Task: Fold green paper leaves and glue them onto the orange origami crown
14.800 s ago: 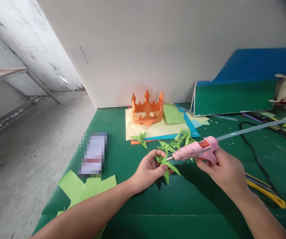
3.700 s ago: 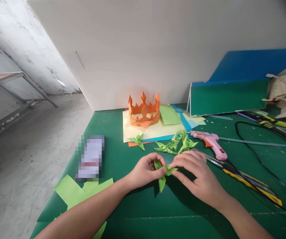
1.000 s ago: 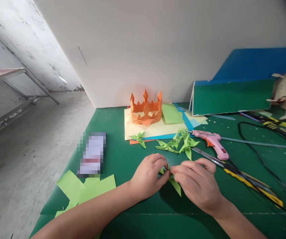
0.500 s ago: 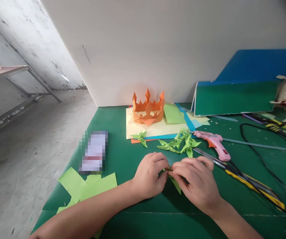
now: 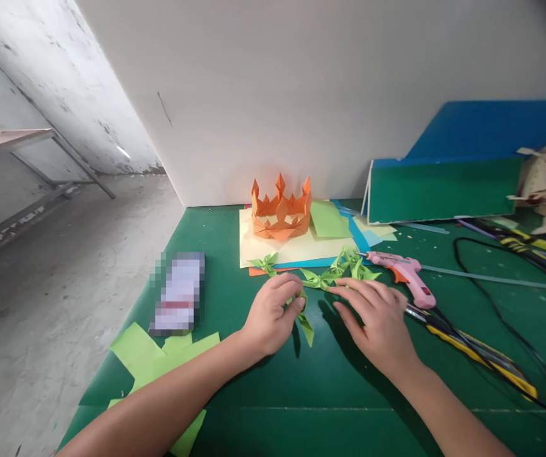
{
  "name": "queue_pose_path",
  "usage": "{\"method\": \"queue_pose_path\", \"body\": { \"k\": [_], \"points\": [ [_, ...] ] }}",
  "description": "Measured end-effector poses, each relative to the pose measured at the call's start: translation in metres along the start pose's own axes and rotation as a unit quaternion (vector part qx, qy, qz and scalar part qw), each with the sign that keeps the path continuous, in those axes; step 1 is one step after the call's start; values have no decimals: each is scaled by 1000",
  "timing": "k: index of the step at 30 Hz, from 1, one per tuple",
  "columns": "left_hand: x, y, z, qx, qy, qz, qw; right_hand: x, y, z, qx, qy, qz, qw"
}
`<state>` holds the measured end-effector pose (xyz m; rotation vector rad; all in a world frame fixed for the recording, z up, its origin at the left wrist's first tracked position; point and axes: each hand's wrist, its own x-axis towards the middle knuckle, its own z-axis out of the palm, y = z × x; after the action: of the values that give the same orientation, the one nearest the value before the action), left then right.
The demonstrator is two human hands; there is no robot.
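Between the thumb and fingers of my left hand (image 5: 273, 314) is a green folded paper flower (image 5: 306, 329), partly hidden by the fingers. My right hand (image 5: 377, 317) is apart from it, fingers stretched out and thumb spread, nothing visible in its grasp. Its fingertips reach the near side of a cluster of green paper flowers (image 5: 320, 280); whether they touch cannot be seen. Another green paper flower (image 5: 264, 262) lies just beyond my left hand. An orange folded paper crown (image 5: 281, 219) stands behind them on a cream paper sheet (image 5: 248, 244).
A pink glue gun (image 5: 408, 273) and a yellow-and-black utility knife (image 5: 472, 349) lie to the right, with a black cable (image 5: 486, 311) around them. A phone with a blurred screen (image 5: 180, 292) and green paper pieces (image 5: 144, 355) lie left. A green board (image 5: 444, 190) stands at the back.
My hands have come apart. The left moved slightly left and away from me with the flower; the right let go of it, opened and reached towards the flower cluster.
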<state>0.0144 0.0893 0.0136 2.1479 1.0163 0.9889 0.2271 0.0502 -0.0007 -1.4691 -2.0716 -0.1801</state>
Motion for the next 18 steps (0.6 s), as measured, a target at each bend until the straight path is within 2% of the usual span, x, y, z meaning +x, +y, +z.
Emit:
{"method": "queue_pose_path", "body": {
  "k": [5,10,12,14,18],
  "points": [
    [0,1,-3,10,1,-16,1000,-1,-2,8,-42,-49,-4,998],
    [1,-1,0,14,21,-82,996,-2,-3,10,-42,-72,-4,997],
    [3,-3,1,8,35,-89,995,-2,-3,10,-29,-73,-8,997],
    [5,-6,-1,19,45,-69,996,-2,-3,10,-10,-71,-12,997],
    [10,-7,-10,97,76,13,992,-1,-5,6,23,-63,-25,997]
  ]
}}
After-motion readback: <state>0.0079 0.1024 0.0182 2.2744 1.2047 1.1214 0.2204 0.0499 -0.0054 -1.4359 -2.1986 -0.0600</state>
